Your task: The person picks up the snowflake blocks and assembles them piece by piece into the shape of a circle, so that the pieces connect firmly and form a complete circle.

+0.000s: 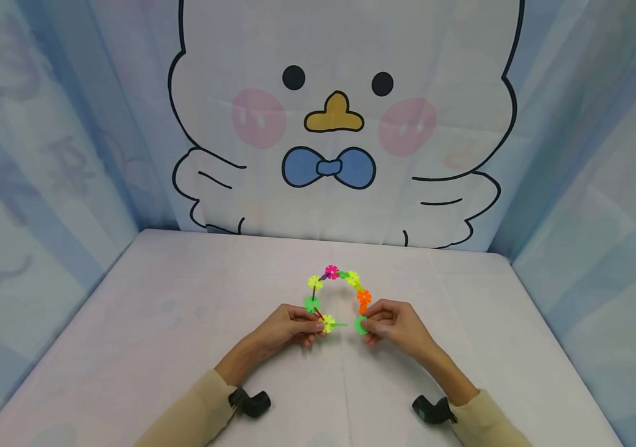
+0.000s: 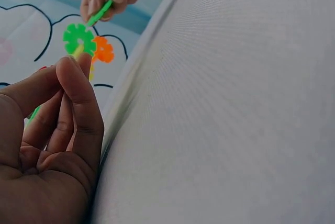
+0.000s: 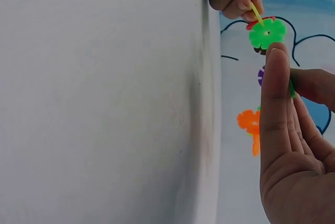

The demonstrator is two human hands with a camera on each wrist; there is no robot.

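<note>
A curved chain of interlocking plastic flower discs hangs between both hands, bent into a ring with a gap at the near side. At its left end my left hand pinches a yellow disc between thumb and fingers. A green disc slots into that yellow one and points across the gap. My right hand pinches the other end, a green disc, below an orange disc. These two green discs stand apart. A pink disc tops the arc. In the right wrist view, fingers partly hide the chain.
A pale cloth covers the table below the hands. Behind it hangs a curtain printed with a cartoon character, and blue-white drapes flank both sides. Black wrist devices sit at both cuffs.
</note>
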